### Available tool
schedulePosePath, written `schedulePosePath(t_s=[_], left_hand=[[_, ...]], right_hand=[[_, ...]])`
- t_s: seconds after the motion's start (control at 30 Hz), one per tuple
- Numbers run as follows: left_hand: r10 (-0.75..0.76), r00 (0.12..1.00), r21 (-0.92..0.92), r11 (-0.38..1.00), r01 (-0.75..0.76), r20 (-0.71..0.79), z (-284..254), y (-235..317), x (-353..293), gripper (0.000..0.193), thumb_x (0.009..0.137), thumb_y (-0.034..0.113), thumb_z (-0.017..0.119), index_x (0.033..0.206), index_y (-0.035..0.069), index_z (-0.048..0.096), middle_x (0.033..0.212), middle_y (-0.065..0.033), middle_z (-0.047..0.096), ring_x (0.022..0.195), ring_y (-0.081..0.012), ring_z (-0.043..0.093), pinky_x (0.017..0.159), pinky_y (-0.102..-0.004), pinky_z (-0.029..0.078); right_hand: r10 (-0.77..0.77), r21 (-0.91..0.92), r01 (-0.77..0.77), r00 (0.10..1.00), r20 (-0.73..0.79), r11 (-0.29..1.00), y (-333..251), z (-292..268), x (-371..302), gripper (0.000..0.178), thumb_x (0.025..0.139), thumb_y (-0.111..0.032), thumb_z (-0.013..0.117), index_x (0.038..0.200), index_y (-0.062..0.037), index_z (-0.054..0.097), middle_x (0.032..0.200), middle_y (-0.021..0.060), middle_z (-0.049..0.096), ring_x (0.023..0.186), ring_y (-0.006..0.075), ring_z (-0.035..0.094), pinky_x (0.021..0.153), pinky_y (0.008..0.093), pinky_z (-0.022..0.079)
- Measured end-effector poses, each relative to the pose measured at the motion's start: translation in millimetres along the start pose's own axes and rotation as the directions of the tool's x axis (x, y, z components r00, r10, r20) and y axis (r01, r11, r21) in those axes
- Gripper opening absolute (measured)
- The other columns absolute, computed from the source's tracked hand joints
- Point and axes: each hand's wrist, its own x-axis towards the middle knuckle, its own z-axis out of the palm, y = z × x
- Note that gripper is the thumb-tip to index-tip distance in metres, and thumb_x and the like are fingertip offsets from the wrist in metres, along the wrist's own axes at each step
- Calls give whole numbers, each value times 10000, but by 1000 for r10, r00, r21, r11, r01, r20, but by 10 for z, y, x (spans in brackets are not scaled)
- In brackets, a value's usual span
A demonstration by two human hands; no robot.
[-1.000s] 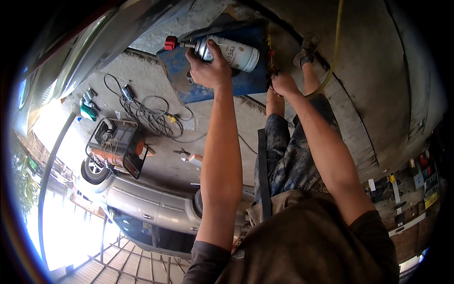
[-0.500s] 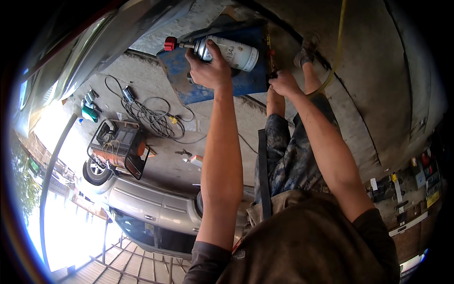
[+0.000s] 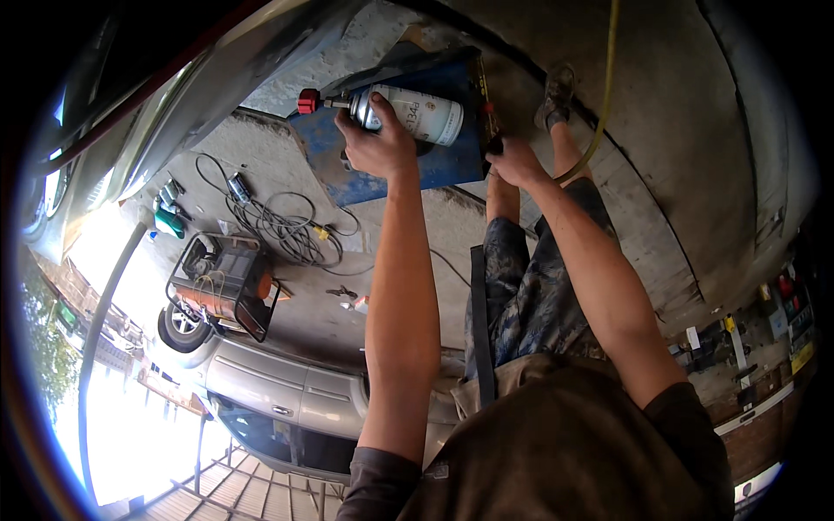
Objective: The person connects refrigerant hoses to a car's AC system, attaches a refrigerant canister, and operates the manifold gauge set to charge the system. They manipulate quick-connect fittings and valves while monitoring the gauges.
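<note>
My left hand (image 3: pixel 380 148) is wrapped round a white and silver refrigerant can (image 3: pixel 426 115), tilted almost onto its side with its top to the left. A metal can tap with a red knob (image 3: pixel 308 101) is fitted to that top. My right hand (image 3: pixel 514 161) is closed beside the right edge of a scuffed blue metal panel (image 3: pixel 365 184). Something dark shows at its fingertips, with a small red part just above, too unclear to name. A yellow hose (image 3: pixel 601 117) hangs down and passes behind my right wrist.
A portable generator (image 3: pixel 221 282) stands on the concrete at the left, near a coiled dark cable (image 3: pixel 291 230) and a green tool (image 3: pixel 169 222). A silver car (image 3: pixel 287 382) is parked beyond. Vehicle bodywork (image 3: pixel 165 113) fills the upper left. Assorted gear (image 3: pixel 786 321) lies at the far right.
The can and my left hand have shifted slightly left and down in the view. My right hand has moved a little left and down, and the yellow hose has swung left.
</note>
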Motion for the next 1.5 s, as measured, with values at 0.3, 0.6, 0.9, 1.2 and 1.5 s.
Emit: schedulePosePath(t_s=[0.3,0.6,0.9,1.2,1.5], left_hand=[[2,1000,-2,1000,-2,3,3,-17,-3,575,749,487,576,1041,-7,535,809,-173,649,746,-350,633,646,-410,481],[1,1000,15,1000,-1,-1,-2,9,-4,577,743,484,579,1041,-9,536,806,-173,648,741,-350,630,652,-403,479],[7,1000,-3,1000,-7,2,-4,-1,20,559,746,463,585,1033,-14,539,801,-173,647,735,-345,630,652,-400,474],[15,1000,-14,1000,-15,5,-2,-44,26,536,745,447,592,1020,-12,550,788,-163,650,722,-336,635,657,-394,478],[21,1000,-23,1000,-20,16,-26,-39,36,553,749,457,587,1035,-14,541,787,-160,651,719,-326,641,640,-386,487]], right_hand=[[169,251,-261,927,334,932,13,1,112,207,830,-164,454,770,0,565,759,212,598,737,292,599,617,402,465],[-209,-474,229,973,95,850,113,206,116,294,847,-244,469,817,27,578,753,221,597,676,346,586,632,423,466],[-48,-171,23,988,-144,985,35,168,-17,304,810,-232,517,976,15,579,818,209,620,725,342,596,679,405,475],[9,-75,-11,1000,-30,997,65,174,85,234,827,-216,468,872,-19,585,816,200,617,727,320,607,638,434,481],[180,598,-415,893,413,686,173,236,196,130,827,-132,461,757,-52,536,593,76,509,494,221,506,495,355,452]])
